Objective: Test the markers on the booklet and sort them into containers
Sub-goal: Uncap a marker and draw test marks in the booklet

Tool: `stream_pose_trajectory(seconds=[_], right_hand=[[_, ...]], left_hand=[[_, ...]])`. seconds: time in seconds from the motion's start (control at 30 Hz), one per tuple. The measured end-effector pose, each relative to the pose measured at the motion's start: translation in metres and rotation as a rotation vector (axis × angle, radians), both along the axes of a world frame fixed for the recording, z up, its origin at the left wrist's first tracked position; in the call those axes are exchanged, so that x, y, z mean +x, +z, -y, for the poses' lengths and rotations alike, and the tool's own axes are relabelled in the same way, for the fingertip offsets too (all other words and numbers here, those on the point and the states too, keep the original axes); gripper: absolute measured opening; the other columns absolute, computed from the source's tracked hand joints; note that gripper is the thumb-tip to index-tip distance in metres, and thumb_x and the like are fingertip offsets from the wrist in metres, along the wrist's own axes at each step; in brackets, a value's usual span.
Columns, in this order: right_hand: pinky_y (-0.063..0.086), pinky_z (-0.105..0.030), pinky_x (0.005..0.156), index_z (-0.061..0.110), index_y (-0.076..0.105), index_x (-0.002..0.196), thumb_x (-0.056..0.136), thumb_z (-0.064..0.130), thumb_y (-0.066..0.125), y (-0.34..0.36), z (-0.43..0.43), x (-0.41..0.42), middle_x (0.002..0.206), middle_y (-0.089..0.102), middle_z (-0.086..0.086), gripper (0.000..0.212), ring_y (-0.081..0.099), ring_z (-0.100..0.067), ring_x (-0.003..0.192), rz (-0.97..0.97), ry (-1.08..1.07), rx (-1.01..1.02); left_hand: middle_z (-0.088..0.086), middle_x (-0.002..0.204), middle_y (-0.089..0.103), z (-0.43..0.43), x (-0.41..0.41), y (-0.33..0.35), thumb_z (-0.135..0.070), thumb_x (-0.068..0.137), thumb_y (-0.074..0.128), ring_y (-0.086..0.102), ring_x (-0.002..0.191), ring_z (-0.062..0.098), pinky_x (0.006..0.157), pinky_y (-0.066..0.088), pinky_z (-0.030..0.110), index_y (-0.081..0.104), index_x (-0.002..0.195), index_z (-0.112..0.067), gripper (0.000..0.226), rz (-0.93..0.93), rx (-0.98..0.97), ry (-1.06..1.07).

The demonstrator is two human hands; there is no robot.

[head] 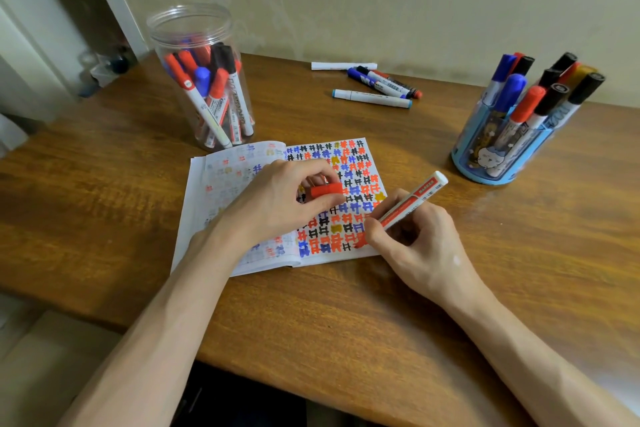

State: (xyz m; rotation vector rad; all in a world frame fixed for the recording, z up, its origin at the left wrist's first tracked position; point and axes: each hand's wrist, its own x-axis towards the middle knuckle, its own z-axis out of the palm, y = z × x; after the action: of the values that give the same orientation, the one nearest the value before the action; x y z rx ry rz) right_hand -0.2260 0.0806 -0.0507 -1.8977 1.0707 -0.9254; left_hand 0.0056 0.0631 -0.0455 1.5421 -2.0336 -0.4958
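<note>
1. Booklet: lying open at frame centre on the wooden table. Its right page is carrying rows of "#"-like marks in red, blue, black and yellow. The left page is showing only faint marks.
2. Right hand: gripping the red marker in a writing hold, with thumb and fingers curling round the barrel. The tip is touching a red mark at the lower right of the right page. The word "MARKER" is showing in white on the red band near the barrel's rear end, beside a barcode.
3. Left hand: resting across the booklet's fold and pinching the red cap between thumb and fingers.
4. Jar, upper left: standing upright, clear and lidless, and holding red-, blue- and black-capped markers. Their barrel print is blurring beyond reading.
5. Holder, right of frame: blue, displaying a cartoon animal on its front, and holding capped markers in blue, red, black and yellow.
6. Loose markers, upper centre: lying near the wall, well apart from the booklet. Their labels are not reading clearly.
</note>
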Motion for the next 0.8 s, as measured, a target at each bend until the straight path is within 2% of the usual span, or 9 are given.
stream_pose_trajectory(seconds=[0.1, 0.23, 0.3, 0.4, 0.5, 0.67, 0.8], right_hand=[[0.059, -0.024, 0.065, 0.025, 0.066, 0.090, 0.095, 0.028, 0.070, -0.0003, 0.0010, -0.0014, 0.095, 0.075, 0.012, 0.008, 0.075, -0.007, 0.084, -0.012, -0.026, -0.016], [0.064, -0.034, 0.069, 0.022, 0.068, 0.090, 0.096, 0.030, 0.070, -0.0004, 0.0025, -0.0019, 0.094, 0.078, 0.009, 0.010, 0.077, -0.011, 0.083, 0.012, -0.055, 0.006], [0.064, -0.031, 0.069, 0.020, 0.069, 0.091, 0.097, 0.029, 0.070, -0.0001, 0.0018, -0.0005, 0.094, 0.078, 0.010, 0.011, 0.077, -0.009, 0.082, 0.018, -0.039, 0.012], [0.062, -0.024, 0.070, 0.023, 0.069, 0.092, 0.096, 0.031, 0.070, 0.0010, -0.0009, 0.0013, 0.096, 0.078, 0.011, 0.010, 0.077, -0.005, 0.084, 0.006, -0.001, 0.022], [0.063, -0.025, 0.073, 0.028, 0.067, 0.090, 0.093, 0.032, 0.070, 0.0023, -0.0013, 0.0006, 0.096, 0.078, 0.012, 0.006, 0.077, -0.005, 0.086, 0.015, 0.004, 0.048], [0.065, -0.031, 0.072, 0.022, 0.068, 0.092, 0.098, 0.027, 0.070, 0.0011, 0.0011, -0.0010, 0.095, 0.078, 0.009, 0.007, 0.077, -0.009, 0.085, 0.016, -0.047, 0.029], [0.061, -0.024, 0.069, 0.023, 0.067, 0.092, 0.097, 0.026, 0.071, 0.0012, -0.0003, 0.0001, 0.095, 0.077, 0.011, 0.007, 0.076, -0.007, 0.084, -0.016, -0.020, 0.015]], left_hand=[[-0.026, 0.100, 0.064, 0.0004, 0.0005, -0.0004, -0.048, 0.089, 0.071, 0.063, 0.095, -0.008, 0.073, 0.046, 0.009, 0.066, 0.112, -0.040, 0.024, 0.005, -0.001, 0.000], [-0.025, 0.099, 0.065, 0.0001, 0.0012, -0.0007, -0.049, 0.090, 0.071, 0.063, 0.096, -0.007, 0.071, 0.046, 0.007, 0.067, 0.113, -0.038, 0.026, -0.007, -0.002, 0.006], [-0.027, 0.097, 0.063, -0.0008, 0.0009, 0.0003, -0.048, 0.090, 0.071, 0.061, 0.094, -0.012, 0.068, 0.044, 0.003, 0.068, 0.112, -0.038, 0.025, -0.010, -0.009, 0.005], [-0.026, 0.097, 0.062, -0.0011, -0.0004, 0.0009, -0.045, 0.090, 0.073, 0.058, 0.092, -0.014, 0.067, 0.043, 0.005, 0.067, 0.112, -0.037, 0.025, -0.003, -0.009, 0.003], [-0.025, 0.099, 0.064, -0.0006, 0.0000, 0.0000, -0.046, 0.089, 0.073, 0.059, 0.094, -0.012, 0.070, 0.044, 0.007, 0.066, 0.112, -0.039, 0.025, -0.009, -0.009, 0.002], [-0.025, 0.101, 0.063, -0.0014, 0.0008, 0.0000, -0.046, 0.090, 0.073, 0.060, 0.095, -0.010, 0.072, 0.046, 0.010, 0.065, 0.113, -0.039, 0.025, -0.028, -0.007, -0.003], [-0.032, 0.097, 0.058, -0.0017, 0.0009, 0.0017, -0.046, 0.091, 0.072, 0.057, 0.093, -0.017, 0.065, 0.046, 0.005, 0.063, 0.112, -0.042, 0.024, -0.029, -0.014, -0.013]])
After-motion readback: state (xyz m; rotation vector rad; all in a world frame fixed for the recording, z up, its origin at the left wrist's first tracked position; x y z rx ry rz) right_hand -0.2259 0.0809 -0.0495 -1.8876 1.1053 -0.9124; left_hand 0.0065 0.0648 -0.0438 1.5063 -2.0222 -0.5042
